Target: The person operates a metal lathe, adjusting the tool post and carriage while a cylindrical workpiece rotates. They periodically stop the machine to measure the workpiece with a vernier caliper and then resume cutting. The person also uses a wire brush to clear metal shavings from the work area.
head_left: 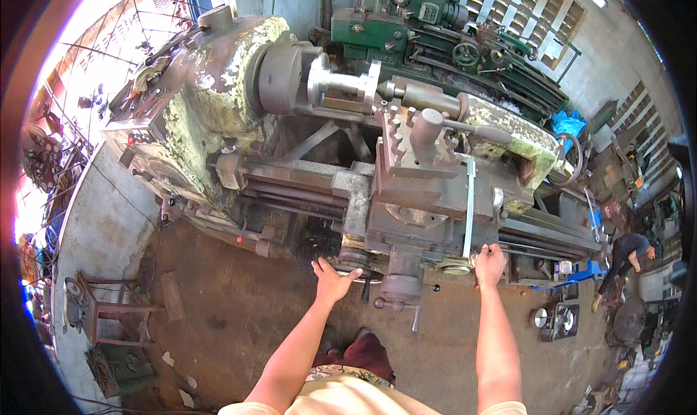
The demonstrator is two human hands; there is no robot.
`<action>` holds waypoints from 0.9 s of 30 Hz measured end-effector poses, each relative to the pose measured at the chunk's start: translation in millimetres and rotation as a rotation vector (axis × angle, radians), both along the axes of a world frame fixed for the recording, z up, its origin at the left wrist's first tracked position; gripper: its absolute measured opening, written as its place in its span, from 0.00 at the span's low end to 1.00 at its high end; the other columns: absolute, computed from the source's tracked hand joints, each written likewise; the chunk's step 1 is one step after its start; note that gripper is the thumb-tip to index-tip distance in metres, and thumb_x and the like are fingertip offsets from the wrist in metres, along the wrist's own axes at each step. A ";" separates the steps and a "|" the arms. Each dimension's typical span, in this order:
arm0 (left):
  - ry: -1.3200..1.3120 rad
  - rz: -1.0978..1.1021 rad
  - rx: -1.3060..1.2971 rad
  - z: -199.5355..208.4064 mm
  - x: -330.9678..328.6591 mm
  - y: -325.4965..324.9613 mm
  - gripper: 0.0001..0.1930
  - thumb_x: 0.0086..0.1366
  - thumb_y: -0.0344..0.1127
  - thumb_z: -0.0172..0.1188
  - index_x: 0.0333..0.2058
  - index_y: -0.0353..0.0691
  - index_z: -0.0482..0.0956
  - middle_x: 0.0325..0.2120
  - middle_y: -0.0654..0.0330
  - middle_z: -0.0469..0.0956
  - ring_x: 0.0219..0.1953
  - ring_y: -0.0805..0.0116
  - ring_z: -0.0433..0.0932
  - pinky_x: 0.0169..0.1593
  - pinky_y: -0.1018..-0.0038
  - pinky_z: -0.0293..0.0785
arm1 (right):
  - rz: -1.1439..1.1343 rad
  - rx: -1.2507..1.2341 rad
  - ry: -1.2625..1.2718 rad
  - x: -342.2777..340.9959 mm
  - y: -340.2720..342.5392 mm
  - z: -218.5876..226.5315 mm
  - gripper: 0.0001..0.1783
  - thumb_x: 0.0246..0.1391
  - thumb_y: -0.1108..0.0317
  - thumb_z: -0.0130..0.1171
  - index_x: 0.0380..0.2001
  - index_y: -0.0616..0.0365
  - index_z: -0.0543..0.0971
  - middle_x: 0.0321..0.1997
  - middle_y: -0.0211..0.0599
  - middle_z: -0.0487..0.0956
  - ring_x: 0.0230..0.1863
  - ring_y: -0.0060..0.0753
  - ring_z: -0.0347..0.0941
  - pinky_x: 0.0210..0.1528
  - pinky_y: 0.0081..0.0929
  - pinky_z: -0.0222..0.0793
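Observation:
In front of me stands a large worn lathe, its grey chuck (282, 77) at the left. A shiny flanged metal cylinder (348, 85) sits between the chuck and the pointed tailstock centre (392, 90). My left hand (334, 283) touches the rim of the carriage handwheel (355, 257), thumb and fingers spread. My right hand (491, 265) is closed around a lever on the carriage front, most of it hidden by the fingers. A caliper (470, 204) lies on the carriage just beyond that hand. Nearer the middle is the square tool post (417, 143) with its clamping handle.
Below the tool post, a cross-slide crank (399, 304) juts toward me. A green lathe (443, 41) stands behind. On the right, another person (630, 259) bends over. A metal stand (120, 306) is at the left; a tray with round parts (557, 319) lies on the floor.

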State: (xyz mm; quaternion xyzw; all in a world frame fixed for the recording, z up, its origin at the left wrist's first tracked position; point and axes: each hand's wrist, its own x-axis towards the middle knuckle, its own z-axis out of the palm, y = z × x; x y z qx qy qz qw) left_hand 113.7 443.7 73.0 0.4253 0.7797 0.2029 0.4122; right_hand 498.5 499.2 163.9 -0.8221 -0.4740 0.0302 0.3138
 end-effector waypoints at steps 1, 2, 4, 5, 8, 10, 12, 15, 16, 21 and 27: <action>0.005 -0.011 -0.015 0.1 -0.5 0.1 0.69 0.47 0.68 0.68 0.66 0.21 0.35 0.68 0.28 0.31 0.69 0.38 0.53 0.67 0.62 0.60 | 0.003 -0.004 -0.010 -0.1 -1.1 -2.1 0.12 0.56 0.64 0.58 0.30 0.64 0.78 0.29 0.57 0.80 0.35 0.61 0.77 0.37 0.50 0.68; 0.001 -0.016 -0.019 -0.1 -0.6 0.7 0.69 0.47 0.68 0.68 0.66 0.21 0.35 0.68 0.28 0.31 0.68 0.38 0.53 0.67 0.62 0.60 | -0.008 -0.017 -0.013 0.6 -0.9 -3.2 0.12 0.55 0.64 0.59 0.30 0.64 0.77 0.29 0.56 0.80 0.35 0.61 0.77 0.37 0.50 0.68; 0.011 -0.018 0.010 -2.5 -0.9 1.5 0.70 0.47 0.67 0.69 0.66 0.20 0.34 0.67 0.26 0.30 0.69 0.38 0.53 0.67 0.62 0.59 | -0.017 -0.030 -0.004 1.6 -0.7 -6.1 0.13 0.54 0.62 0.60 0.30 0.64 0.78 0.29 0.55 0.80 0.34 0.60 0.77 0.38 0.49 0.69; 0.022 -0.025 0.017 -4.4 -1.0 2.2 0.70 0.48 0.67 0.69 0.66 0.20 0.33 0.67 0.26 0.29 0.69 0.37 0.52 0.67 0.62 0.59 | -0.007 -0.023 0.000 3.2 -0.9 -6.9 0.13 0.53 0.62 0.61 0.31 0.63 0.78 0.28 0.55 0.80 0.34 0.59 0.77 0.37 0.49 0.69; -0.005 -0.047 -0.028 -10.1 -3.1 4.3 0.70 0.48 0.68 0.68 0.66 0.19 0.31 0.67 0.26 0.27 0.70 0.38 0.48 0.69 0.62 0.56 | -0.007 -0.032 -0.039 6.8 1.7 -9.2 0.15 0.51 0.60 0.64 0.30 0.63 0.78 0.27 0.55 0.80 0.34 0.59 0.78 0.38 0.49 0.70; -0.032 -0.046 -0.051 -12.2 -4.7 5.8 0.70 0.48 0.67 0.68 0.66 0.20 0.31 0.67 0.26 0.26 0.70 0.38 0.47 0.69 0.62 0.55 | -0.011 -0.048 -0.009 8.0 2.5 -10.2 0.15 0.51 0.60 0.64 0.29 0.63 0.78 0.27 0.55 0.80 0.33 0.59 0.78 0.38 0.49 0.70; -0.029 -0.070 -0.056 -12.5 -6.2 6.5 0.70 0.49 0.67 0.67 0.66 0.19 0.30 0.67 0.25 0.25 0.71 0.38 0.44 0.70 0.62 0.53 | -0.022 -0.049 0.006 7.6 2.0 -10.9 0.15 0.50 0.60 0.64 0.29 0.63 0.78 0.27 0.54 0.80 0.33 0.58 0.78 0.37 0.48 0.71; -0.034 -0.090 -0.060 -10.8 -7.7 6.5 0.69 0.51 0.68 0.66 0.66 0.20 0.30 0.67 0.26 0.24 0.72 0.39 0.41 0.70 0.63 0.51 | -0.014 -0.056 0.023 6.5 0.4 -8.8 0.15 0.50 0.60 0.64 0.29 0.63 0.78 0.26 0.53 0.80 0.33 0.58 0.78 0.37 0.47 0.71; -0.051 -0.079 -0.056 -10.2 -8.0 6.6 0.69 0.51 0.68 0.66 0.66 0.19 0.30 0.67 0.26 0.24 0.72 0.39 0.39 0.71 0.63 0.50 | -0.001 -0.039 0.025 5.7 0.1 -7.8 0.15 0.50 0.59 0.64 0.28 0.63 0.77 0.26 0.53 0.80 0.33 0.57 0.78 0.38 0.47 0.71; -0.071 -0.087 -0.046 -10.9 -8.7 5.6 0.70 0.51 0.69 0.65 0.65 0.19 0.29 0.67 0.27 0.25 0.73 0.41 0.32 0.71 0.62 0.47 | -0.033 -0.089 0.037 2.6 0.6 -3.2 0.17 0.49 0.58 0.64 0.26 0.63 0.77 0.26 0.53 0.80 0.34 0.57 0.78 0.40 0.47 0.71; -0.078 -0.085 -0.075 -13.7 -10.4 7.1 0.69 0.51 0.69 0.65 0.65 0.19 0.29 0.68 0.28 0.25 0.73 0.42 0.29 0.72 0.62 0.46 | -0.041 -0.100 0.037 3.4 1.9 -3.4 0.16 0.49 0.58 0.64 0.26 0.62 0.77 0.27 0.53 0.80 0.36 0.57 0.78 0.41 0.47 0.71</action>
